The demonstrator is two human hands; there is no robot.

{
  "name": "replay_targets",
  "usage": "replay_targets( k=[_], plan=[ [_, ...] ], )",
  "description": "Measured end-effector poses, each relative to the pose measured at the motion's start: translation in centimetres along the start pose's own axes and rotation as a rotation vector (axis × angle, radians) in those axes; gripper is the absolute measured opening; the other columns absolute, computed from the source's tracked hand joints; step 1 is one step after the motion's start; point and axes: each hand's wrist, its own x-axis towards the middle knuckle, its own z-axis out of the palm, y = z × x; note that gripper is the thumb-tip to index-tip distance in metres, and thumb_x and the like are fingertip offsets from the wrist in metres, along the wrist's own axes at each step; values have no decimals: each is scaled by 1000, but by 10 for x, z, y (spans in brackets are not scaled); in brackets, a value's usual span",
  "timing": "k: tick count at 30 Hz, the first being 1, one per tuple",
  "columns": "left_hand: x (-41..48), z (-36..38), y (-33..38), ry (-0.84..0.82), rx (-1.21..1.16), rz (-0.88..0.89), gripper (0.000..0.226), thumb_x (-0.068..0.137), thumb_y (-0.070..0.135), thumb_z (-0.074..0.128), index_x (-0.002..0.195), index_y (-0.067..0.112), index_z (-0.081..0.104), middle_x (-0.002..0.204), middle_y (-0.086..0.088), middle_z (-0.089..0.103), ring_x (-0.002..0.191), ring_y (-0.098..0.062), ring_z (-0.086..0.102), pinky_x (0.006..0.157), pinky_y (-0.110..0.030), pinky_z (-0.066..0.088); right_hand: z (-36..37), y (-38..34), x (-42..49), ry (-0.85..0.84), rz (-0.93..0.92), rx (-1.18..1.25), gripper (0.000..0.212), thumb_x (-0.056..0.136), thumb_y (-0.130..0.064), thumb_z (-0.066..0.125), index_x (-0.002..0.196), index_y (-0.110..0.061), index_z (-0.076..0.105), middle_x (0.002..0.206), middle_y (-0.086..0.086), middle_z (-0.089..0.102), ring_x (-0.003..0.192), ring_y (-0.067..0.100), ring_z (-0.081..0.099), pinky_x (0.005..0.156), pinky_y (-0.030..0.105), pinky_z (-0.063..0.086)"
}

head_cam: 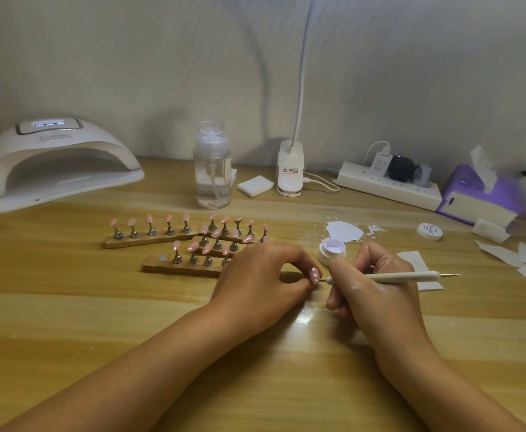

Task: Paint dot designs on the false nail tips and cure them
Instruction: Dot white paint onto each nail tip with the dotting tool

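My left hand [261,275] pinches a pink false nail tip [315,273] that carries small white dots. My right hand [371,285] grips a white dotting pen [396,277], and the pen's tip touches the nail tip. Just behind the hands stands an open white pot of white gel paint [333,249]. Several pink nail tips on metal stands sit on wooden holder strips [149,241], behind and to the left of my left hand. The white curing lamp [56,163] stands at the back left with its display lit.
A clear pump bottle [212,169], white pads [255,186], a desk lamp base [290,169] and a power strip [386,185] line the back. White paper scraps [346,231], the pot's lid [430,231] and a purple tissue box [477,198] lie to the right.
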Motion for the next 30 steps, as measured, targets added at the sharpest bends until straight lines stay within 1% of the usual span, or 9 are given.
replay_targets(
  k=[6,9,11,13,14,17,21,26,30],
  plan=[
    [0,0,-1,-7,12,-2,9,80,33,70,81,42,69,75,29,62,64,15,48,60,-23,34,1,1,1,-6,6,8,34,80,-15,69,54,-20,48,49,17,61,44,21,50,41,32,40],
    [0,0,-1,-4,10,0,10,79,32,70,80,42,69,70,32,59,64,16,48,59,-22,32,1,2,2,3,-3,0,34,79,-14,69,53,-19,47,48,16,60,45,21,50,44,32,41],
    [0,0,-1,-3,9,0,11,79,31,70,79,43,69,68,34,58,64,17,48,59,-21,32,1,1,1,9,4,-7,32,74,-19,70,52,-20,46,48,15,60,46,22,50,43,33,41],
    [0,0,0,-2,7,-3,12,77,31,70,78,43,69,68,35,57,64,17,48,60,-21,33,2,0,0,13,21,-3,24,65,-26,65,52,-20,46,48,15,60,46,23,48,42,33,41],
    [0,-1,0,-3,6,-3,13,77,31,70,76,44,68,68,36,57,64,17,48,60,-21,33,1,0,0,15,27,0,23,65,-26,65,52,-20,47,48,15,60,46,23,48,41,33,41],
    [0,-1,0,-11,8,1,19,78,31,70,72,48,63,71,33,59,64,17,48,60,-22,33,0,1,0,20,21,-3,32,76,-16,68,52,-20,46,48,15,60,43,21,47,39,32,39],
    [0,-1,0,-12,4,2,19,78,30,69,72,47,63,69,36,57,63,16,48,60,-22,32,0,0,0,10,-3,7,35,77,-10,66,50,-20,45,48,17,60,40,19,47,36,29,37],
    [-1,-1,0,-1,2,4,11,79,30,69,79,42,69,67,37,55,64,16,48,59,-22,32,1,1,0,-3,6,12,32,75,-16,68,52,-20,46,48,16,61,42,20,47,37,30,37],
    [0,-1,0,3,0,14,14,79,30,69,76,44,67,67,36,56,64,17,48,59,-21,32,2,1,0,4,16,-12,20,62,-29,62,53,-20,46,48,14,60,45,20,47,38,30,38]
  ],
)
